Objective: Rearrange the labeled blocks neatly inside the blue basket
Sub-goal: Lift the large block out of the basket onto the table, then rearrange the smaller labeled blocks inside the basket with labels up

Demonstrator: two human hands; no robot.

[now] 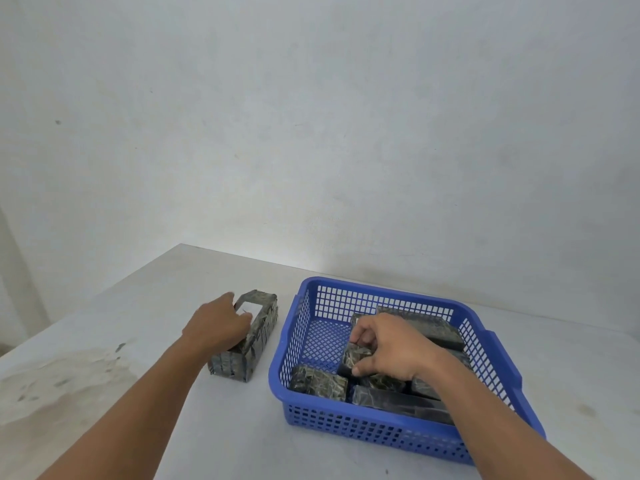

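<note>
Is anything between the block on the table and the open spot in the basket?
Only the basket's left wall. The block under the left hand must clear it to reach the bare far-left floor.

Two bare forearms ran up from the lower edge of the frame, one from the lower left, one from the lower right. No sleeve, watch, band or glove showed on either. The left hand and the right hand were bare too, with no rings visible, and the nails looked short and unpainted.
</note>
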